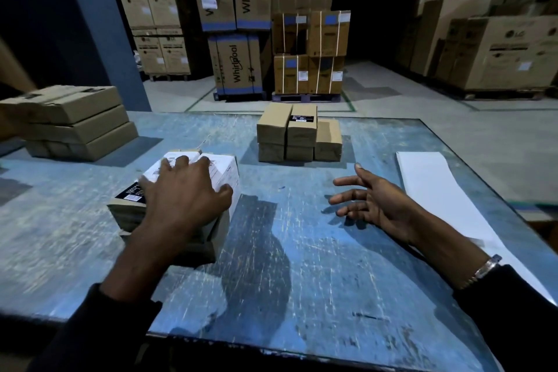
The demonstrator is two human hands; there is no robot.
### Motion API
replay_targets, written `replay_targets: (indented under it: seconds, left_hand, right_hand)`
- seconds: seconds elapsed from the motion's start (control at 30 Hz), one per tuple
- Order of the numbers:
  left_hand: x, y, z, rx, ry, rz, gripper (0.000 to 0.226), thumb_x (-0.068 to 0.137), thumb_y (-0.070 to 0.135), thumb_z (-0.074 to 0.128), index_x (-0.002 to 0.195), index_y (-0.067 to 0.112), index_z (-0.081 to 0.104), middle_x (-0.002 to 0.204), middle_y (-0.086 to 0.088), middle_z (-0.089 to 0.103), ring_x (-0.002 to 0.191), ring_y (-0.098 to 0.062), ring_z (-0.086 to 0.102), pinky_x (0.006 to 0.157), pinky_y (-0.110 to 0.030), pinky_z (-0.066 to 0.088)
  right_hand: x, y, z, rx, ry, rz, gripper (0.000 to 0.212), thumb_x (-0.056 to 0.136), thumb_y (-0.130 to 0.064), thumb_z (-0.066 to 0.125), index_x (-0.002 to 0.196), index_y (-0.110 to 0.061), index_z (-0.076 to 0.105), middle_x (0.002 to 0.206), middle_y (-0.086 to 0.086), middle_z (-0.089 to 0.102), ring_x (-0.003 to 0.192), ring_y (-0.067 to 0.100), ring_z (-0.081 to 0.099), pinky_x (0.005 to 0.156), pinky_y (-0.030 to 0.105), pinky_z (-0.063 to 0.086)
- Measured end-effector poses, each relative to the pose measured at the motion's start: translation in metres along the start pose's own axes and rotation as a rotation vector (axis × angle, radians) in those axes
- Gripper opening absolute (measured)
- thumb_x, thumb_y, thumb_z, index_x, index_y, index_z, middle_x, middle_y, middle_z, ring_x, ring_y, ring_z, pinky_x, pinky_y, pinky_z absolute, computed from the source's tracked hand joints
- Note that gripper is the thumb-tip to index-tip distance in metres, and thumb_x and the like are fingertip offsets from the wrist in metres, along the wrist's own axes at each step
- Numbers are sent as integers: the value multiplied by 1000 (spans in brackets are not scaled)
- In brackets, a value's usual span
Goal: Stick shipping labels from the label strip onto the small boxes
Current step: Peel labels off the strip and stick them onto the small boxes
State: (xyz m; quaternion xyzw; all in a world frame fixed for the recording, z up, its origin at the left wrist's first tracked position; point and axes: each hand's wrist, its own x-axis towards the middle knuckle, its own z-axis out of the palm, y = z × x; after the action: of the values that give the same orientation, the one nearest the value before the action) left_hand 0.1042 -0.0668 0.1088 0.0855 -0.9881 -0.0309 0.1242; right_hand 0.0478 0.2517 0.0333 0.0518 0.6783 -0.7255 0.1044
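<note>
My left hand [184, 193] lies flat with spread fingers on the white shipping labels that cover the tops of a near stack of small boxes [222, 172] on the blue table [302, 266]. My right hand [365, 198] hovers open just above the table, fingers spread, holding nothing. The white label strip [434, 187] lies along the table's right side, just beyond my right wrist. Another group of small brown boxes [297, 133], one with a black label on top, stands at the table's far middle.
Three flat cartons [75, 121] are stacked at the table's far left. Beyond the table, a concrete floor holds pallets of large appliance cartons [238, 66] and more cartons at the right [498, 51]. A blue pillar [99, 24] rises at back left.
</note>
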Motion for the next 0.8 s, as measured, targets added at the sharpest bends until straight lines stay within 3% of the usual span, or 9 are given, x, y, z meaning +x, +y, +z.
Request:
replay_targets:
  seconds: [0.13,0.3,0.47,0.6,0.73,0.8]
  left_hand:
    - [5,-2,1,16,13,6,53,90,62,58,128,24,61,135,-9,63,123,-35,59,103,-57,49]
    - [6,5,2,41,0,-12,54,92,59,59,131,22,59,139,-11,60,126,-38,58,105,-61,47]
    - [13,10,-1,-13,19,1,60,91,63,62,132,18,62,135,-12,61,121,-39,60,102,-55,50]
    - [9,53,-7,-31,144,162,68,95,71,55,140,20,58,137,-10,63,123,-32,61,107,-53,47]
    - [18,120,21,-191,167,284,47,95,64,59,112,21,63,108,-5,65,102,-29,65,90,-43,54]
    - [37,148,43,-256,185,291,47,95,57,61,122,19,61,121,-9,63,114,-32,61,93,-45,51]
  right_hand:
    - [0,1,1,-26,-3,-19,60,112,-55,37,129,-7,69,105,23,79,78,29,75,76,37,56]
    - [0,2,1,-26,-3,-22,61,112,-55,37,127,-6,70,102,23,79,76,28,75,75,36,56]
    - [1,2,1,-31,-9,-18,61,112,-56,38,126,-6,70,104,25,79,76,29,74,74,36,56]
    - [2,1,-2,-3,-4,-10,61,113,-55,37,126,-6,69,104,24,79,74,29,74,71,36,55]
    - [2,-3,-8,34,57,-13,62,112,-57,35,124,-7,70,95,18,79,71,26,72,68,34,57]
    - [4,-5,-13,56,106,-22,63,112,-57,35,122,-6,71,92,16,79,69,26,71,67,34,57]
